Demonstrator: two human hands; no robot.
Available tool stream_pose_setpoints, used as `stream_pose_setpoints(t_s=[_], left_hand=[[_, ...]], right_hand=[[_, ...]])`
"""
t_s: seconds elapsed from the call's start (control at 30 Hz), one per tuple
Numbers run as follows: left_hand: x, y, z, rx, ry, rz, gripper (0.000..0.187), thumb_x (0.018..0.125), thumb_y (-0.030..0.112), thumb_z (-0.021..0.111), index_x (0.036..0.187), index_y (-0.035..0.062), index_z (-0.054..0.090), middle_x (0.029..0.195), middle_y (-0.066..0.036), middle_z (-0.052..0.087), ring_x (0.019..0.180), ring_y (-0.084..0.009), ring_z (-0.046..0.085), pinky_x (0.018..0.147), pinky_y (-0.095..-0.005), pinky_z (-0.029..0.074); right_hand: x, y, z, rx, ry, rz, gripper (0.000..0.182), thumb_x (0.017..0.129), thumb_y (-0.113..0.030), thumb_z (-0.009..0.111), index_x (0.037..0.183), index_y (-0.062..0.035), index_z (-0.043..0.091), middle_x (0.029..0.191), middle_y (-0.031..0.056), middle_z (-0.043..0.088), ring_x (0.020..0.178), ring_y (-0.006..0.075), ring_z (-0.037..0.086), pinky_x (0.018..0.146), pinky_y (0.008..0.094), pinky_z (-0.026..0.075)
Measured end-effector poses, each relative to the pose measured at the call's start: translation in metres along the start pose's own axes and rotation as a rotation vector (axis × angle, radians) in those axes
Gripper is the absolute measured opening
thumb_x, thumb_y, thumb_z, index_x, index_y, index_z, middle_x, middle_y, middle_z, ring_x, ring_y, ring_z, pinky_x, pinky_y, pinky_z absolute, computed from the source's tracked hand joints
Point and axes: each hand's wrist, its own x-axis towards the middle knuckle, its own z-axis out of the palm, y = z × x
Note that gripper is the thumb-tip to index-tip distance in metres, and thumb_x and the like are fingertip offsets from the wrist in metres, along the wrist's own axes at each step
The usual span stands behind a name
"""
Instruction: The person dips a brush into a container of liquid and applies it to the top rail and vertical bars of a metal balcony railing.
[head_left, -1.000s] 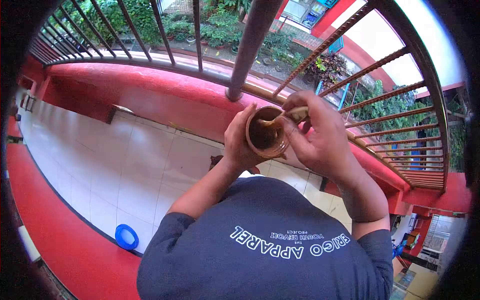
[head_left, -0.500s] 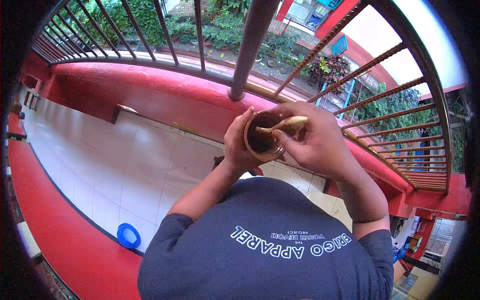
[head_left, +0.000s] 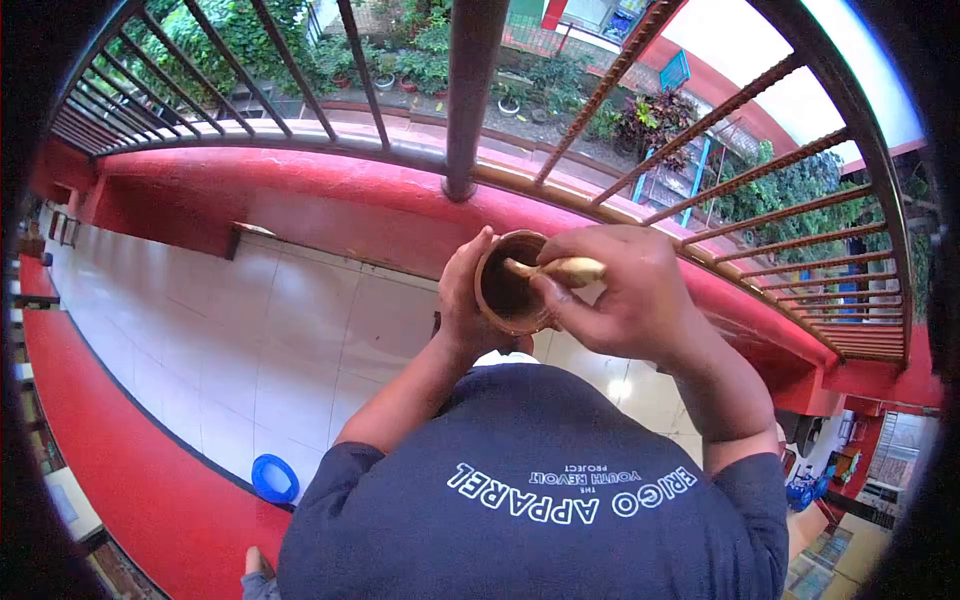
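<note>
My left hand (head_left: pixel 464 292) is wrapped around the side of a round brown pot (head_left: pixel 490 300), whose mouth is tilted up toward me. The thumb lies along the outer wall near the rim. In my right hand (head_left: pixel 632 292) is a light wooden tool (head_left: pixel 578 270) with a thick rounded end, pinched between thumb and fingers. Its thinner end points down into the dark inside of the pot, where the tip is hidden. Both hands are in front of my chest, above a dark printed shirt (head_left: pixel 530 440).
A red ledge with a metal railing (head_left: pixel 462 120) runs just beyond the hands, with plants behind it. Pale floor tiles (head_left: pixel 300 330) lie below left. A blue basin (head_left: pixel 274 478) stands by the red border. Part of another person (head_left: pixel 258 575) shows at the lower left edge.
The pot and both hands have shifted slightly left and down in view. The right hand has turned a little, with the tool still in the pot's mouth. A person's part has appeared lower left.
</note>
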Motion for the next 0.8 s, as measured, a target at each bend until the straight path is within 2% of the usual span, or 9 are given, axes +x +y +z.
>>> stream_pose_setpoints(t_s=[0.07,0.17,0.2,0.3,0.33,0.43,0.6,0.73,0.8], left_hand=[[0.003,0.002,0.001,0.036,0.003,0.028,0.109,0.055,0.041,0.091,0.136,-0.0035,0.034,0.113,-0.018,0.06,0.097,-0.0294,0.064,0.084,-0.0389,0.052],[0.0,0.0,0.0,0.061,-0.016,-0.006,0.106,0.054,0.033,0.092,0.135,-0.0026,0.036,0.113,-0.018,0.061,0.096,-0.0298,0.065,0.084,-0.0389,0.052],[-0.002,0.001,0.001,0.068,-0.006,-0.048,0.106,0.053,0.032,0.093,0.135,-0.0026,0.036,0.112,-0.018,0.061,0.096,-0.0296,0.065,0.084,-0.0389,0.052],[0.004,0.008,-0.002,0.036,-0.02,-0.142,0.106,0.051,0.03,0.094,0.135,-0.0026,0.038,0.111,-0.017,0.061,0.098,-0.0291,0.065,0.084,-0.0387,0.053],[0.006,0.013,-0.003,0.027,-0.034,-0.187,0.106,0.051,0.03,0.094,0.135,-0.0025,0.038,0.111,-0.017,0.061,0.098,-0.0289,0.064,0.084,-0.0385,0.053],[0.005,0.009,-0.005,0.044,-0.049,-0.206,0.104,0.05,0.03,0.093,0.135,-0.0007,0.041,0.11,-0.015,0.062,0.099,-0.0278,0.064,0.084,-0.0377,0.053],[0.016,0.022,-0.011,0.188,-0.069,-0.18,0.098,0.052,0.031,0.091,0.134,0.0036,0.043,0.109,-0.012,0.063,0.097,-0.0286,0.064,0.083,-0.0401,0.051],[0.02,0.027,-0.012,0.321,-0.149,-0.132,0.106,0.048,0.03,0.094,0.134,-0.0033,0.042,0.112,-0.016,0.062,0.101,-0.0286,0.063,0.088,-0.0384,0.05],[0.022,0.027,-0.007,0.36,-0.154,-0.11,0.104,0.047,0.03,0.094,0.132,-0.0029,0.044,0.111,-0.016,0.062,0.1,-0.0293,0.064,0.087,-0.0391,0.05]], right_hand=[[0.001,0.002,-0.002,0.103,0.065,0.062,0.014,0.071,-0.01,0.072,0.082,-0.0039,0.066,0.074,0.0133,0.066,0.067,0.0273,0.067,0.061,0.0326,0.052],[-0.004,0.006,0.012,0.079,-0.048,0.054,0.015,0.071,-0.01,0.072,0.084,-0.0036,0.066,0.075,0.0135,0.066,0.067,0.0267,0.067,0.061,0.0312,0.052],[-0.005,0.008,0.011,0.022,-0.012,-0.02,0.013,0.073,-0.008,0.07,0.085,-0.0023,0.066,0.075,0.0122,0.067,0.065,0.0207,0.067,0.06,0.0299,0.051],[-0.009,0.003,-0.009,0.197,0.061,0.171,0.013,0.075,-0.011,0.071,0.083,-0.0028,0.065,0.076,0.0116,0.066,0.068,0.0205,0.067,0.063,0.0315,0.052],[-0.009,0.0,-0.015,0.246,0.095,0.26,0.011,0.076,-0.007,0.069,0.084,-0.0015,0.065,0.077,0.0086,0.066,0.07,0.0134,0.065,0.065,0.0276,0.051],[-0.021,0.015,-0.017,0.371,0.237,0.332,0.01,0.075,-0.005,0.069,0.084,-0.0007,0.065,0.076,0.0061,0.066,0.072,0.0103,0.063,0.065,0.0246,0.049],[-0.047,0.04,-0.011,0.649,0.47,0.472,0.009,0.082,-0.003,0.065,0.09,-0.0008,0.062,0.082,0.0043,0.062,0.072,0.011,0.061,0.065,0.0244,0.052],[-0.068,0.065,-0.005,0.534,0.544,0.374,0.011,0.084,-0.004,0.064,0.092,0.0009,0.059,0.082,0.0067,0.061,0.07,0.0149,0.063,0.059,0.0301,0.058],[-0.078,0.067,-0.002,0.723,0.637,0.498,0.01,0.085,-0.004,0.063,0.092,-0.0002,0.058,0.081,0.0067,0.061,0.067,0.0154,0.063,0.058,0.0293,0.057]])
